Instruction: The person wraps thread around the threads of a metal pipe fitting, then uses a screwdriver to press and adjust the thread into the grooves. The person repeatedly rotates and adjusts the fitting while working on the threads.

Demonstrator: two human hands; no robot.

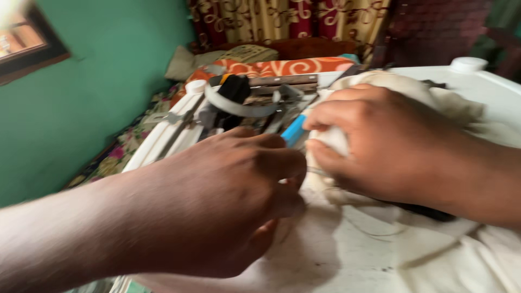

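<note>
Nearest us, the left hand (217, 206) is curled over, fingers drawn together near a thin thread or wire; whether they pinch it, I cannot tell through the blur. Just beyond, the right hand (380, 146) presses on the cream cloth (434, 97), thumb and forefinger closed on its bunched edge, a blue-handled tool (294, 130) poking out between the hands. Looks like hand-stitching; the next move calls for a steady pull. Further back, on the white table (488, 81), a heap of metal tools (255, 100).
</note>
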